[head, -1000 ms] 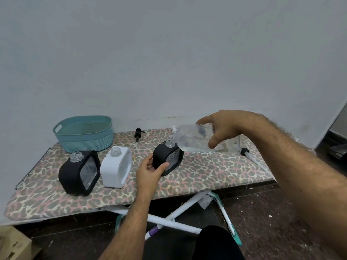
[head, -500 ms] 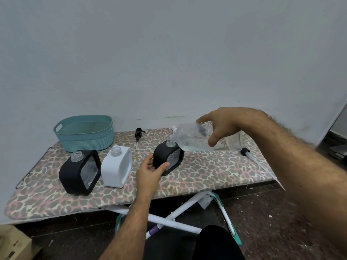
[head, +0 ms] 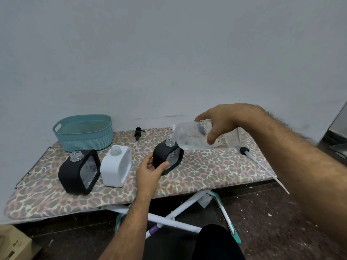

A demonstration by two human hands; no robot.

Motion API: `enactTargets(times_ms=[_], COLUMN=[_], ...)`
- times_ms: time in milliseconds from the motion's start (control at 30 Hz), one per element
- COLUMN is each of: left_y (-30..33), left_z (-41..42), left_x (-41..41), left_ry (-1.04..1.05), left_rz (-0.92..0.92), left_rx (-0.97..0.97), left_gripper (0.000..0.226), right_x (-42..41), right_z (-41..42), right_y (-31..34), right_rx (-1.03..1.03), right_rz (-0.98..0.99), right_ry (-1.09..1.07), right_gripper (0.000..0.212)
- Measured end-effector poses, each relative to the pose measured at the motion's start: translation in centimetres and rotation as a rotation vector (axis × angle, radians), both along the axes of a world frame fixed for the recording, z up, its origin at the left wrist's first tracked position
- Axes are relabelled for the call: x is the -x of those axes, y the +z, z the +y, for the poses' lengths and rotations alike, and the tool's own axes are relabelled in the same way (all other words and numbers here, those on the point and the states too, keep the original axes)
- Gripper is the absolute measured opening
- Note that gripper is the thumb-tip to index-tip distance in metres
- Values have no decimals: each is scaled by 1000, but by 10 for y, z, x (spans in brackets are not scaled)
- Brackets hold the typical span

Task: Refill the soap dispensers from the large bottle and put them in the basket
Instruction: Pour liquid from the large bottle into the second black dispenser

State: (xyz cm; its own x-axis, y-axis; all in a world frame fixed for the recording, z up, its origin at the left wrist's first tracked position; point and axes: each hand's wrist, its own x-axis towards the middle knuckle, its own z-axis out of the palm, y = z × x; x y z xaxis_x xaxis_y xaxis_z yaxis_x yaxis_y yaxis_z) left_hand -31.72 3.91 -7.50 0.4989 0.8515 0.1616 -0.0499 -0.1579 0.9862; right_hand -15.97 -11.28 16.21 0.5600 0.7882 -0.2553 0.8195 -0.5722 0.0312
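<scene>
My right hand (head: 219, 122) grips the large clear bottle (head: 191, 136), tipped on its side with its mouth over the neck of a small black dispenser (head: 169, 156). My left hand (head: 150, 169) holds that dispenser at its lower left side on the leopard-print board (head: 206, 175). A white dispenser (head: 116, 166) and a bigger black dispenser (head: 78, 171) stand uncapped to the left. The teal basket (head: 84, 132) sits at the back left with nothing visible inside it.
A black pump head (head: 138, 134) lies behind the dispensers, and another pump with a long tube (head: 259, 162) lies at the board's right end, its tube past the edge. The board's white legs (head: 178, 211) cross below. A cardboard box (head: 13, 243) sits bottom left.
The bottle has tipped slightly further, its mouth staying over the small black dispenser's neck. My left hand keeps its hold on the dispenser.
</scene>
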Motion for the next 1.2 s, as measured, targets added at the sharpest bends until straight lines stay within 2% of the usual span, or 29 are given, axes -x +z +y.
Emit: enactTargets(times_ms=[1200], left_y=[2], left_z=[-1], left_x=[1], left_ry=[1], left_rz=[17], left_rx=[-23], left_gripper=[60], right_x=[9], right_z=[11], right_y=[11], right_rx=[74], right_rz=[-36], right_ry=[-8], right_gripper=[94])
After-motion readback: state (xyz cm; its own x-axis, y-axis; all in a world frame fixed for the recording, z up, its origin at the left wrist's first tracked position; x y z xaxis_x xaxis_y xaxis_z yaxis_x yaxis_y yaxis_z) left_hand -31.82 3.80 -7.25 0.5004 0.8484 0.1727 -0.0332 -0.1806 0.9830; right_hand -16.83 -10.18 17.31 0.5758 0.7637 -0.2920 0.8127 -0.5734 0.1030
